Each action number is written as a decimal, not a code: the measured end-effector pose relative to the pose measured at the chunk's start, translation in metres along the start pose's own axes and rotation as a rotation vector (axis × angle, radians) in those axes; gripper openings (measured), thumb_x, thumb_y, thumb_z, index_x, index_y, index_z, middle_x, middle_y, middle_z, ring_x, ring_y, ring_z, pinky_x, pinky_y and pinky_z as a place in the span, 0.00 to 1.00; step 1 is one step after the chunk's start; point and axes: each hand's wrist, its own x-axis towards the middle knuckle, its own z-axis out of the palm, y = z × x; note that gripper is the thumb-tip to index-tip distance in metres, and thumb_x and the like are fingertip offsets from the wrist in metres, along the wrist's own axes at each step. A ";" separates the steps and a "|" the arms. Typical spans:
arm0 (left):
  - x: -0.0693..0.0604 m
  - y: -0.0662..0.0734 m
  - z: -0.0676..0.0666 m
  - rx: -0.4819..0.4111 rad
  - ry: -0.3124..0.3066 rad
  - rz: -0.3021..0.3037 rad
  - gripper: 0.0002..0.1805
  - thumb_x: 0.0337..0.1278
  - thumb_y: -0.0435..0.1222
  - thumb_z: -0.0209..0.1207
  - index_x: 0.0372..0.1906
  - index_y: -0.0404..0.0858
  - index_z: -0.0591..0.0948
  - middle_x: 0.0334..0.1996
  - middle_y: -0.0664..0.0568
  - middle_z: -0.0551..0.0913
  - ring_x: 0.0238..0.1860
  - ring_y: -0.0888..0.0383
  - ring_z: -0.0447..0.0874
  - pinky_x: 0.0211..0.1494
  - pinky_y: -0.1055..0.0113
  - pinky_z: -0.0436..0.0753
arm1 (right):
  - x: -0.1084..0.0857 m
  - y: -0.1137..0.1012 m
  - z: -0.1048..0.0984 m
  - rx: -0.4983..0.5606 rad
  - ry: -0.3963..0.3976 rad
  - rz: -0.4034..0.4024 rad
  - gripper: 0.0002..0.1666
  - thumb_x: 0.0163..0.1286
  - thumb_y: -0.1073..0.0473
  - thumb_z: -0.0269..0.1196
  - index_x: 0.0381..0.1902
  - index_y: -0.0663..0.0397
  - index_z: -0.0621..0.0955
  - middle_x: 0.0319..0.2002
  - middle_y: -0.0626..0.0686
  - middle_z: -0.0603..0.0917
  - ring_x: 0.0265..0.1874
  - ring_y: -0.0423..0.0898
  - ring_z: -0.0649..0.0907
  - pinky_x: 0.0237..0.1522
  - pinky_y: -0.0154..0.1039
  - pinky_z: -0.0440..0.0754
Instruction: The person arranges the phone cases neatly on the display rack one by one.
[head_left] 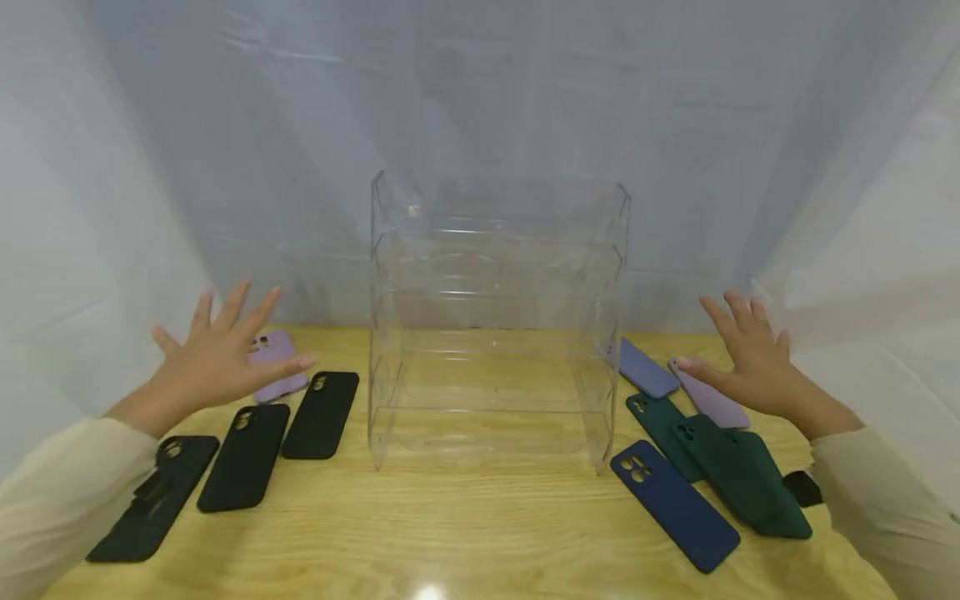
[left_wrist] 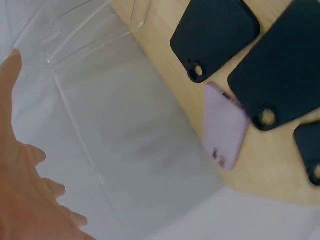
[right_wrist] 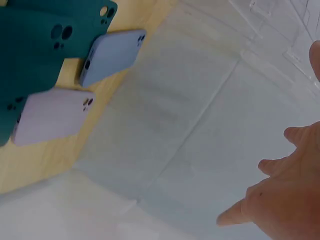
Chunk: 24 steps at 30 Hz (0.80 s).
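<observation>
Fingers spread, my left hand (head_left: 213, 358) (left_wrist: 25, 195) hovers at the left, holding nothing. Beneath and beside it lie a pink-purple phone case (head_left: 282, 385) (left_wrist: 225, 127) and several black cases (head_left: 245, 458) (left_wrist: 215, 37). My right hand (head_left: 757, 362) (right_wrist: 290, 185) is also raised with spread fingers and grips nothing. Near it are a lavender-blue case (head_left: 647, 369) (right_wrist: 112, 56), a light purple case (head_left: 716, 402) (right_wrist: 55, 116), overlapping dark green cases (head_left: 723, 467) (right_wrist: 30, 55) and a navy case (head_left: 678, 507).
A clear, tiered plastic rack (head_left: 487, 410) stands upright on the wooden table (head_left: 450, 533) between the two hands. Pale sheeting (head_left: 480, 100) hangs behind and at both sides. A small black object (head_left: 802, 489) shows beside the right sleeve.
</observation>
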 end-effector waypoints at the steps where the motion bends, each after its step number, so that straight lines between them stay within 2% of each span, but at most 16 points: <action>1: -0.002 -0.006 0.002 -0.016 -0.005 -0.005 0.59 0.52 0.70 0.52 0.76 0.51 0.32 0.74 0.44 0.20 0.66 0.23 0.16 0.42 0.15 0.23 | 0.000 -0.002 0.003 0.027 -0.012 -0.002 0.55 0.68 0.42 0.59 0.77 0.49 0.39 0.74 0.68 0.33 0.69 0.71 0.29 0.51 0.85 0.29; 5: -0.017 -0.039 0.013 -0.049 -0.008 -0.029 0.62 0.51 0.66 0.57 0.76 0.45 0.31 0.73 0.33 0.25 0.64 0.16 0.24 0.41 0.12 0.33 | 0.000 -0.012 0.017 0.146 -0.081 -0.004 0.57 0.68 0.43 0.61 0.77 0.51 0.38 0.75 0.68 0.36 0.71 0.71 0.35 0.57 0.82 0.40; 8: -0.036 -0.070 0.026 -0.063 0.012 -0.050 0.64 0.51 0.63 0.60 0.75 0.39 0.32 0.71 0.25 0.30 0.63 0.14 0.31 0.42 0.12 0.41 | -0.002 -0.020 0.027 0.223 -0.124 0.003 0.57 0.67 0.43 0.62 0.77 0.49 0.38 0.75 0.67 0.41 0.71 0.71 0.44 0.60 0.77 0.50; 11: -0.056 -0.100 0.042 -0.084 0.036 -0.076 0.63 0.53 0.60 0.61 0.74 0.29 0.35 0.68 0.18 0.33 0.60 0.11 0.38 0.45 0.14 0.48 | -0.004 -0.027 0.039 0.275 -0.141 0.002 0.55 0.68 0.44 0.61 0.77 0.49 0.41 0.75 0.66 0.46 0.70 0.70 0.53 0.60 0.74 0.59; 16: -0.085 -0.141 0.072 -0.143 -0.028 -0.196 0.65 0.56 0.61 0.58 0.68 0.17 0.34 0.62 0.11 0.31 0.60 0.12 0.36 0.51 0.19 0.52 | -0.004 -0.035 0.059 0.333 -0.122 -0.033 0.49 0.68 0.46 0.62 0.76 0.57 0.51 0.73 0.66 0.55 0.67 0.69 0.61 0.59 0.69 0.67; 20: -0.104 -0.160 0.097 -0.160 -0.109 -0.280 0.65 0.58 0.63 0.54 0.65 0.11 0.35 0.59 0.08 0.34 0.57 0.12 0.41 0.51 0.21 0.56 | -0.004 -0.041 0.073 0.422 -0.128 -0.016 0.46 0.69 0.47 0.62 0.74 0.60 0.55 0.72 0.66 0.57 0.68 0.67 0.63 0.62 0.63 0.69; 24: -0.113 -0.163 0.113 -0.181 -0.162 -0.321 0.64 0.60 0.64 0.52 0.63 0.09 0.38 0.58 0.07 0.40 0.55 0.13 0.46 0.51 0.22 0.59 | -0.005 -0.050 0.082 0.495 -0.109 0.024 0.44 0.68 0.46 0.62 0.73 0.57 0.59 0.70 0.64 0.63 0.67 0.65 0.66 0.59 0.60 0.74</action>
